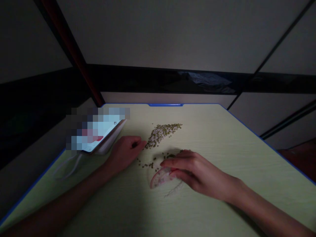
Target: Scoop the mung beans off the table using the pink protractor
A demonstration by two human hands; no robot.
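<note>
Beside green seeds (160, 133), left hand (128, 148); right hand (189, 168) pinching pink-rimmed item (161, 177).

On the worktop (212, 131), the device (103, 126) sits leftmost, the seed pile (159, 133) centrally, the left hand (127, 149) between them; a bag (160, 178) lies before the pile, its right end at the right hand (195, 168)

Dimly lit, probably cupboard doors (160, 36).

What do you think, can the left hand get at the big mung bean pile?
Probably yes: the left hand is beside the near end of the mung bean pile, with nothing visible between them.
</note>
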